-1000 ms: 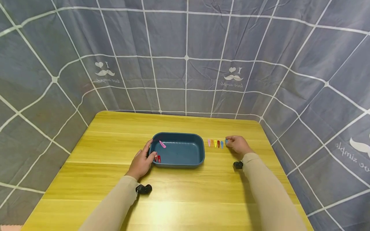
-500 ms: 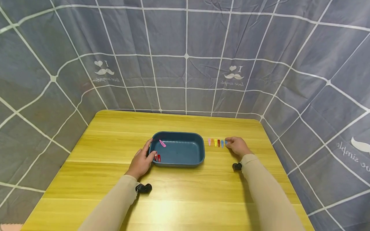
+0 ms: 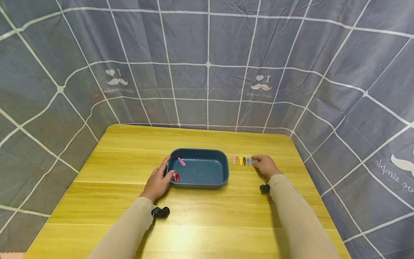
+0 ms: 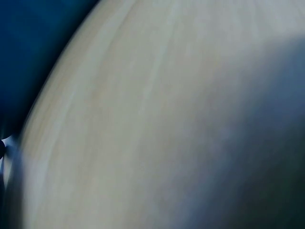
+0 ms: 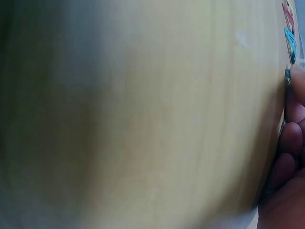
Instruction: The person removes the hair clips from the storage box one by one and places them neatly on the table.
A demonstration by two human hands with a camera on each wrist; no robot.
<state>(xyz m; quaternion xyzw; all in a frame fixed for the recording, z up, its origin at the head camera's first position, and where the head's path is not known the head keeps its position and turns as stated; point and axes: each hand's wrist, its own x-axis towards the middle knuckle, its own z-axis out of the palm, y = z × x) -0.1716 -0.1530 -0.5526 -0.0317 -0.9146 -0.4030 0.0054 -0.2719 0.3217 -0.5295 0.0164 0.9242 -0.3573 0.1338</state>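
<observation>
Just beyond the right hand (image 3: 266, 165), at its fingertips, lies a short row of small hair clips (image 3: 240, 160) on the yellow wooden table (image 3: 207, 223), and the nearest of them, a blue hair clip (image 3: 252, 160), sits right under the fingers. The head view shows the fingers bent down onto that clip, and the right wrist view shows a fingertip (image 5: 296, 76) touching its edge, so the hand appears to be pinching it, though whether it has a full grip is too small to tell. To lift it well, the fingers should probably close on the clip's long sides and raise it straight up, so the neighbouring blue, red, yellow, orange and pink clips are not nudged out of line. To the left of that hand, past the row, stands the dark blue plastic tray (image 3: 223, 172), and the left hand (image 3: 158, 180) holds its near left corner with the thumb curled over the rim, which should keep it steady. Inside the tray, close to the left hand, lie a pink clip (image 3: 182, 162) and 2 red clips (image 3: 176, 177). The left wrist view is blurred, showing only table and a dark blue edge.
</observation>
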